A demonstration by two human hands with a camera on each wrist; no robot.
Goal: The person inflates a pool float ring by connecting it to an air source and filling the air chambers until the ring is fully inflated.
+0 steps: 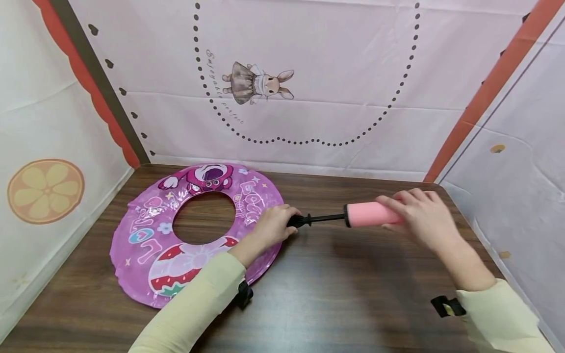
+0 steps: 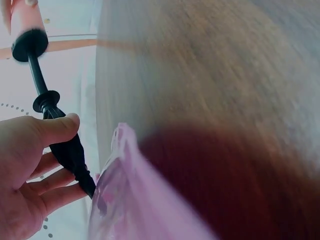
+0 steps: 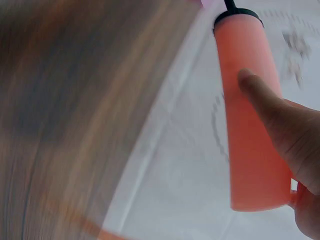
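Note:
A hand pump with a pink barrel (image 1: 368,214) is held sideways above the table, its thin black rod (image 1: 327,217) drawn out to the left. My right hand (image 1: 425,218) grips the barrel; in the right wrist view the thumb lies along its side. My left hand (image 1: 274,224) pinches the black end piece (image 2: 70,150) of the pump between thumb and fingers. A purple swim ring (image 1: 128,230), printed with a bear and strawberries, lies on the left, partly under my left forearm. The black tip meets its vinyl (image 2: 135,200); whether it sits in a valve I cannot tell.
The brown wood-grain table (image 1: 309,304) reaches back to a pale printed cloth (image 1: 335,63) with a rabbit figure. More cloth (image 1: 44,117) hangs along the left side and the right side. A black strap piece (image 1: 448,306) is at my right sleeve.

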